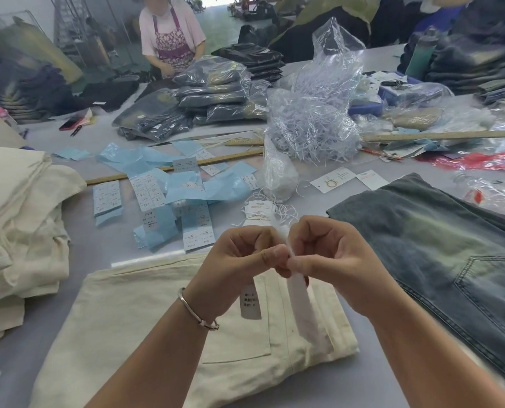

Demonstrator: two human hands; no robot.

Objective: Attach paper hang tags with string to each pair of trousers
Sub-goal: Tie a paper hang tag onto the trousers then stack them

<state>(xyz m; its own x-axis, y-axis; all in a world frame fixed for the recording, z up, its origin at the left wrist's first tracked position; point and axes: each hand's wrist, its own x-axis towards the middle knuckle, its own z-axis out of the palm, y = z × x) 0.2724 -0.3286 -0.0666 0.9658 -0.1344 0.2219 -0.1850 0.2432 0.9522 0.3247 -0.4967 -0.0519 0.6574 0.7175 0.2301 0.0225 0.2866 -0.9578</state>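
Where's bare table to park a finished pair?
Bare table between the cream stack and the folded cream trousers; a smaller patch near the scissors. Crowded ahead: blue label sheets, hang tags, bags of string.

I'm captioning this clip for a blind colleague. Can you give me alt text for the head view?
Two hands, left and right, pinch white hang tags together above folded cream trousers on a grey table. Denim trousers lie to the right, blue label sheets and bagged strings beyond.

Silver bangle point(197, 312), bare forearms
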